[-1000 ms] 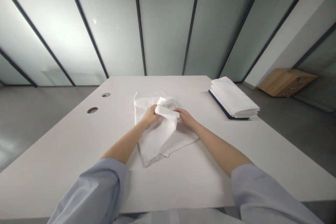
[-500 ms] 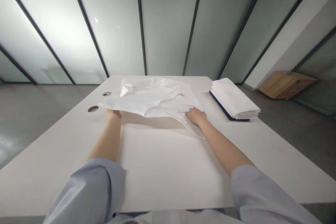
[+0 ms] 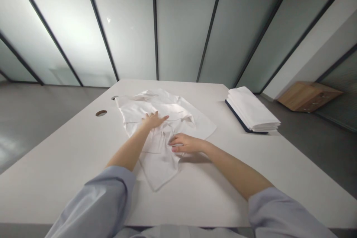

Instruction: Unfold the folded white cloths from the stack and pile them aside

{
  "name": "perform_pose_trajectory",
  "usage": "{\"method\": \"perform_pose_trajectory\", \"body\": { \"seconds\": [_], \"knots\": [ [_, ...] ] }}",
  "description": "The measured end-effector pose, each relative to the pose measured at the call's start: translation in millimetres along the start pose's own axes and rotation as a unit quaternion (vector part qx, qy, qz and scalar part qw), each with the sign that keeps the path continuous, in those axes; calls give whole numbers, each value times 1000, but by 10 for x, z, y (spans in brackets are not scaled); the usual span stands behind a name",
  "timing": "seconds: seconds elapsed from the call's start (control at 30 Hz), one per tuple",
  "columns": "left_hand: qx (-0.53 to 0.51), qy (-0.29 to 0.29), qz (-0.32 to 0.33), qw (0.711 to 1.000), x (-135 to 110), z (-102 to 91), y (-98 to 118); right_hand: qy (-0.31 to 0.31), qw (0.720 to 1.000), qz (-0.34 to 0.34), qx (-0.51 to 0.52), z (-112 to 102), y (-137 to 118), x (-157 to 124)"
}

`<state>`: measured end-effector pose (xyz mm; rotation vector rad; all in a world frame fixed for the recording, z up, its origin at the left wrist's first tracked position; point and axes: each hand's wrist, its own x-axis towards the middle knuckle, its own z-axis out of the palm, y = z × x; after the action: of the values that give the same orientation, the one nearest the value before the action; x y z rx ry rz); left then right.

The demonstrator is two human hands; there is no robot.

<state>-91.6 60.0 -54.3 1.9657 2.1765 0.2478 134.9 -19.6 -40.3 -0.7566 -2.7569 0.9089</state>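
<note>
A rumpled white cloth [image 3: 164, 126] is pressed flat on the table [image 3: 69, 156] by the left hand [image 3: 153, 121] and right hand [image 3: 185, 143].

There's a stack of folded white cloths [image 3: 252, 109] on a dark board at the right side of the white table [image 3: 223, 178], two round holes [image 3: 100, 113] near its left edge, and a wooden cabinet [image 3: 308, 96] off on the floor.
</note>
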Motion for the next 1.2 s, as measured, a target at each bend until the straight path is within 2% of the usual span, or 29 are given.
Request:
{"method": "perform_pose_trajectory", "body": {
  "seconds": [0.03, 0.1, 0.13, 0.2, 0.27, 0.33, 0.43, 0.47, 0.53, 0.6, 0.67, 0.73, 0.8, 0.9, 0.97, 1.03, 1.1, 1.2],
  "knots": [
    [10, -11, 4, 1000, -46, 42, 58, 10, 999, -25, 41, 7, -22, 16],
    [28, -29, 34, 999, -124, 93, 115, 94, 994, -8, 59, -42, 34, 25],
    [40, -39, 55, 997, -153, 106, 128, 158, 987, 21, 36, -91, 114, 18],
    [59, -51, 103, 992, -193, 123, 157, 280, 955, 90, -47, -209, 357, -24],
    [71, -42, 157, 984, -212, 153, 213, 346, 914, 179, -112, -310, 654, -103],
    [79, -23, 219, 972, -216, 202, 293, 347, 885, 274, -144, -365, 928, -202],
    [35, -3, 282, 959, -201, 258, 409, 299, 877, 359, -117, -376, 1173, -311],
    [-8, 8, 289, 957, -193, 258, 436, 291, 881, 360, -95, -372, 1198, -320],
    [-138, 37, 289, 947, -181, 219, 473, 302, 900, 312, -31, -366, 1162, -286],
    [-280, 61, 293, 912, -185, 133, 498, 333, 916, 217, 62, -359, 1032, -199],
    [-365, 79, 311, 874, -210, 24, 524, 342, 913, 126, 184, -332, 839, -96],
    [-364, 98, 337, 863, -250, -70, 549, 314, 892, 88, 312, -271, 627, -8],
    [-312, 98, 364, 872, -285, -118, 555, 271, 864, 98, 414, -185, 440, 50],
    [-260, 31, 378, 888, -286, -78, 499, 245, 833, 111, 484, -79, 281, 97],
    [-258, -18, 367, 893, -245, -15, 428, 249, 835, 97, 482, -68, 282, 111],
    [-278, -34, 352, 893, -184, 15, 351, 278, 843, 93, 450, -117, 368, 103],
    [-319, -21, 335, 886, -121, -42, 273, 355, 834, 103, 410, -212, 524, 60],
    [-415, 33, 305, 856, -36, -340, 118, 503, 773, 123, 367, -359, 825, -71]
  ]
}}
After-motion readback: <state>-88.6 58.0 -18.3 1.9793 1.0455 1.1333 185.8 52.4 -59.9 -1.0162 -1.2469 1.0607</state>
